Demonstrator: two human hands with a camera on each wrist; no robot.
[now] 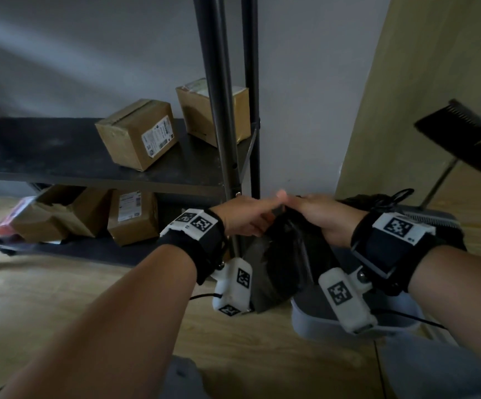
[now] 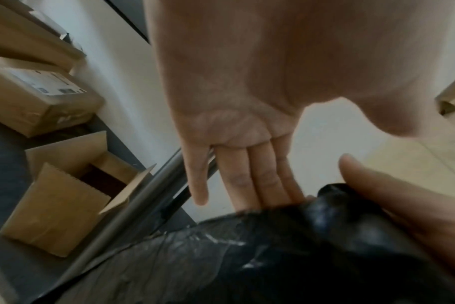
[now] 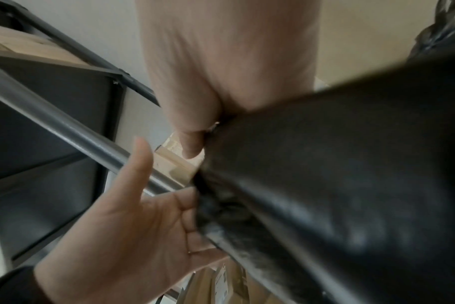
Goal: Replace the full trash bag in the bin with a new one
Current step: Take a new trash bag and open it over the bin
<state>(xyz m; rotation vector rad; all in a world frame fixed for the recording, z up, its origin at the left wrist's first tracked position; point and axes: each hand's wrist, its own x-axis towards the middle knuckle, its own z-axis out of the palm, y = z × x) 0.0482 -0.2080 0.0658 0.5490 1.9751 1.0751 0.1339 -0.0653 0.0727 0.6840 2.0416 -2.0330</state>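
Head view puts both hands together at the top edge of a crumpled black plastic trash bag (image 1: 279, 254), which hangs lengthwise below them, held up just left of the pale grey plastic bin (image 1: 314, 318) on the wooden floor. The left hand (image 1: 242, 217) has its fingers (image 2: 262, 181) straight against the bag's edge, thumb apart; the right hand (image 1: 317, 217) pinches the same edge from the other side. Both are equally near, so spreading the mouth is likely what comes next. A second dark bag (image 1: 377, 201), apparently tied, sits behind the right wrist. The held film looks thin, creased and limp.
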